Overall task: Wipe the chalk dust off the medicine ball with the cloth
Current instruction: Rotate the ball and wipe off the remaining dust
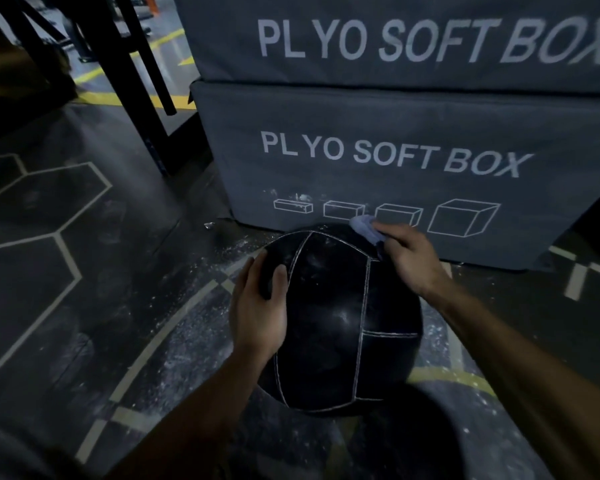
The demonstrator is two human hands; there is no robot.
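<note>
A large black medicine ball (340, 327) with pale stitched seams sits on the floor in front of me, faint chalk smudges on its top panels. My left hand (260, 306) rests flat against the ball's left side, fingers spread over the curve. My right hand (409, 258) grips a small grey-blue cloth (364, 226) and presses it onto the ball's far upper edge. Most of the cloth is hidden under my fingers.
Two stacked grey plyo soft boxes (378, 150) stand directly behind the ball. Black rack legs (136, 81) rise at the upper left. The dark rubber floor (84, 271) has pale hexagon lines and scattered white chalk specks around the ball.
</note>
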